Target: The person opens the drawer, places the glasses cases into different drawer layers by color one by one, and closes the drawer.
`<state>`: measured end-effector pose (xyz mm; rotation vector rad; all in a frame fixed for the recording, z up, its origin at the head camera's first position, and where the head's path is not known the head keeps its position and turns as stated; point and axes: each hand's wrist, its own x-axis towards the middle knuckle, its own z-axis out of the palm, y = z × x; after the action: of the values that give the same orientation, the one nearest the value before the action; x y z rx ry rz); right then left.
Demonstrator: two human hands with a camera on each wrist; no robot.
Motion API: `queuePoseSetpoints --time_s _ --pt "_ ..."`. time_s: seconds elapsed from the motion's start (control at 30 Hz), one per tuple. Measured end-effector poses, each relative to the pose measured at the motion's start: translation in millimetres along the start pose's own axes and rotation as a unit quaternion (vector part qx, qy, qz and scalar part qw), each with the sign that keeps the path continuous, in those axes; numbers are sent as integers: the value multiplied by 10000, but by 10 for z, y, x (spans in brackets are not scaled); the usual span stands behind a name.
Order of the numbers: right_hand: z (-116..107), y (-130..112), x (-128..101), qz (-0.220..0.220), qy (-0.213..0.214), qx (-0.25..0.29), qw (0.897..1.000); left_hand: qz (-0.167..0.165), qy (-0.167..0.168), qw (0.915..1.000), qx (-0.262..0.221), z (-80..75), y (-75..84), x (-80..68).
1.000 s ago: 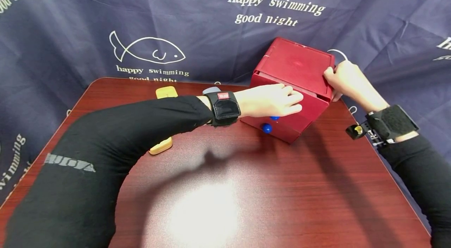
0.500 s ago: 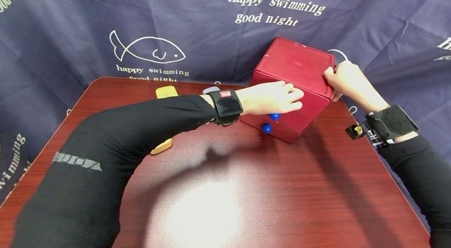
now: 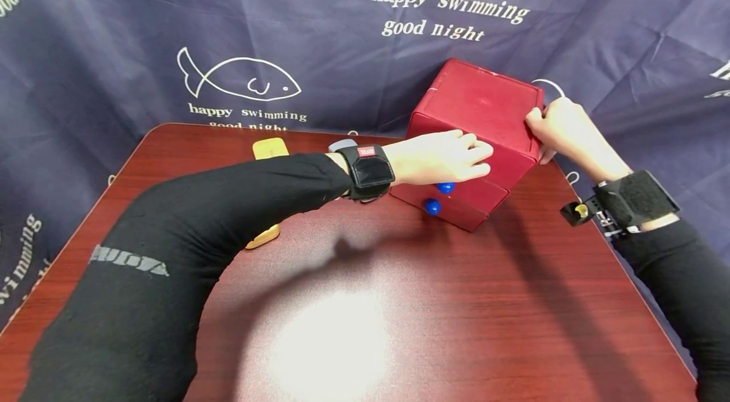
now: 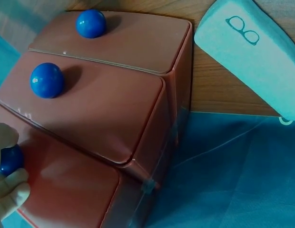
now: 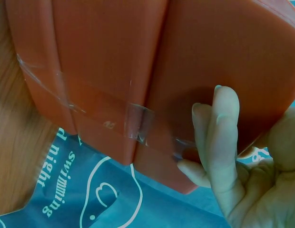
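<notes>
A red box (image 3: 481, 104) with three drawers stands at the table's far right. My left hand (image 3: 476, 158) lies with straight fingers against the top drawer front, which sits flush with the box. In the left wrist view the top blue knob (image 4: 9, 160) shows between two of its fingertips (image 4: 12, 192). The middle knob (image 3: 445, 187) and bottom knob (image 3: 432, 206) are uncovered. My right hand (image 3: 550, 126) grips the box's upper right rear edge, with its fingers (image 5: 223, 142) curled against the taped side wall (image 5: 138, 71).
A pale blue glasses case (image 4: 252, 52) lies left of the box, partly hidden behind my left wrist (image 3: 341, 145). Two yellow blocks (image 3: 270, 148) (image 3: 263, 236) lie further left. The dark wooden table (image 3: 399, 300) is backed by a navy printed cloth.
The top drawer, slightly open a second ago, has been pushed in flush by my left hand. The right hand has kept its hold on the box.
</notes>
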<state>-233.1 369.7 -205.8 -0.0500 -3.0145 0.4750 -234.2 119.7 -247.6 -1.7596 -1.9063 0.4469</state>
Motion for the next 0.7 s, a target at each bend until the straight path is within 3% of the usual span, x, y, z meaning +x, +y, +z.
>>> queuePoseSetpoints --time_s 0.7 --pt "9 -5 -13 -10 55 -5 10000 -108 -205 9997 -51 -13 3 14"
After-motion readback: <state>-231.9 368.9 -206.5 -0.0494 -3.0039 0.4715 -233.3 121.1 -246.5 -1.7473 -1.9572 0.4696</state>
